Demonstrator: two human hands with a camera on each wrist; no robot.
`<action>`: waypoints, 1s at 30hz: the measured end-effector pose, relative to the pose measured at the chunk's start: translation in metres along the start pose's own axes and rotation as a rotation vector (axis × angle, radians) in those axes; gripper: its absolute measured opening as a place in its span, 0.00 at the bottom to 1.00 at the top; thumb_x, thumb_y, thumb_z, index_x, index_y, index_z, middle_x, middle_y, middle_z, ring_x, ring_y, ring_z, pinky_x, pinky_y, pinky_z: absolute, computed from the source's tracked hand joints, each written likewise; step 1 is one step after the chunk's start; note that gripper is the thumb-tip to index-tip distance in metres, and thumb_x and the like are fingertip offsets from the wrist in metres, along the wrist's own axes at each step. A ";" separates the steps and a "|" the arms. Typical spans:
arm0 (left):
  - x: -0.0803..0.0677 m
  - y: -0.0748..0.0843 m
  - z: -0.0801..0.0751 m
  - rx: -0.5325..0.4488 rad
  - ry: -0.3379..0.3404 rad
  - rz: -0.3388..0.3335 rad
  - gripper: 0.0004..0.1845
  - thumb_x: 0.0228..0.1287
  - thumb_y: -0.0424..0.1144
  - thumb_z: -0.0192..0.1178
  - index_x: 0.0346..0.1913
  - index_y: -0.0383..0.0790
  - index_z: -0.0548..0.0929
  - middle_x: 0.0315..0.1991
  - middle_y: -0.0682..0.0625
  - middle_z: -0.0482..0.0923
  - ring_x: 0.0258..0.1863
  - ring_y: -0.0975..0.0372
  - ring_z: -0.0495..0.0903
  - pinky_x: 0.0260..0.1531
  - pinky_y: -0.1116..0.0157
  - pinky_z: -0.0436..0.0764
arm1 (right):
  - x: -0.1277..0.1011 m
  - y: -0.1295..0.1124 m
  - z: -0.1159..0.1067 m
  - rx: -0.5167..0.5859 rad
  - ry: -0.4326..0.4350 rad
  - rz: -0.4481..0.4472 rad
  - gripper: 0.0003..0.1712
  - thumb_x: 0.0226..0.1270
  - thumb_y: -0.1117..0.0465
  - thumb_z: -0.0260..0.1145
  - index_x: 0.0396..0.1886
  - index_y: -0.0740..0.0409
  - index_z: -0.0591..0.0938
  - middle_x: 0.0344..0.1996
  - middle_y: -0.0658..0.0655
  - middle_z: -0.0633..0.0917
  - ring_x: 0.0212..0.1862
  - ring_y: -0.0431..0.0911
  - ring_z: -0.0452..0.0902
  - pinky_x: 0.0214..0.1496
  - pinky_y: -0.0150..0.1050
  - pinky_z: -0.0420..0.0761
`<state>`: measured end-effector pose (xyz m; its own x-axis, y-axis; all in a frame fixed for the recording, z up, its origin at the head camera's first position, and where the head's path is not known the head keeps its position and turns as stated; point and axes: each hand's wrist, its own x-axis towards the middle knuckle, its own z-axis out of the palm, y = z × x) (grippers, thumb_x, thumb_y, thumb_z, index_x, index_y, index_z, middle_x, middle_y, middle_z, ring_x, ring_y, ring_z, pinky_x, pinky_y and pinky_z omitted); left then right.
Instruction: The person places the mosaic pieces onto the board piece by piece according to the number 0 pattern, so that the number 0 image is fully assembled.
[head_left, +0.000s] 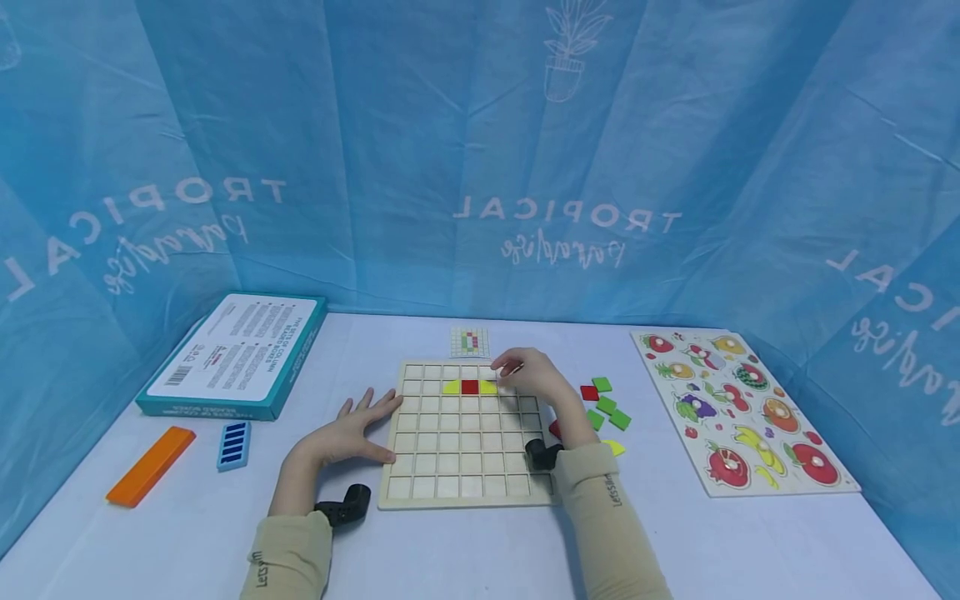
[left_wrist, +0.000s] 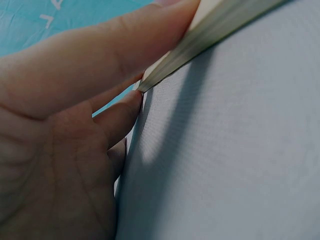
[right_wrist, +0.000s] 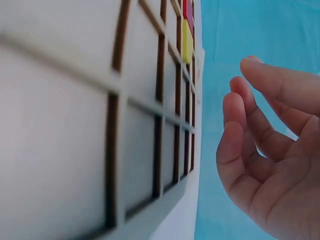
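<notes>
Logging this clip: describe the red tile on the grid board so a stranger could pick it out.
Find the wooden grid board at the table's centre. In its second row from the far edge lies the red tile, the only square one, between two yellow pieces.

Beige long sleeves, black wrist cameras
</notes>
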<state>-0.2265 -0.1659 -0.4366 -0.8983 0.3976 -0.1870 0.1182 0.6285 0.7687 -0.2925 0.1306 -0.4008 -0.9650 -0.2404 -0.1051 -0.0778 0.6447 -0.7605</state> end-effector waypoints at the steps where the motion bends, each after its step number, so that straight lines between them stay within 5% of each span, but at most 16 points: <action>1: 0.000 0.000 0.000 0.000 -0.001 -0.001 0.55 0.36 0.47 0.73 0.70 0.37 0.57 0.72 0.40 0.43 0.71 0.43 0.29 0.66 0.44 0.26 | 0.000 0.002 -0.001 0.004 0.004 0.004 0.11 0.58 0.67 0.64 0.41 0.58 0.83 0.32 0.54 0.80 0.37 0.46 0.73 0.37 0.39 0.77; 30: 0.002 0.000 0.002 0.009 0.005 -0.021 0.55 0.35 0.48 0.73 0.70 0.38 0.57 0.72 0.40 0.44 0.71 0.43 0.29 0.66 0.44 0.26 | -0.020 0.057 -0.041 0.052 0.095 0.135 0.13 0.59 0.65 0.63 0.45 0.59 0.80 0.40 0.57 0.80 0.43 0.50 0.73 0.45 0.41 0.76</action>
<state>-0.2274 -0.1640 -0.4379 -0.9028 0.3811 -0.1996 0.1033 0.6425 0.7593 -0.2880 0.2021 -0.4156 -0.9853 -0.0828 -0.1492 0.0648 0.6273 -0.7761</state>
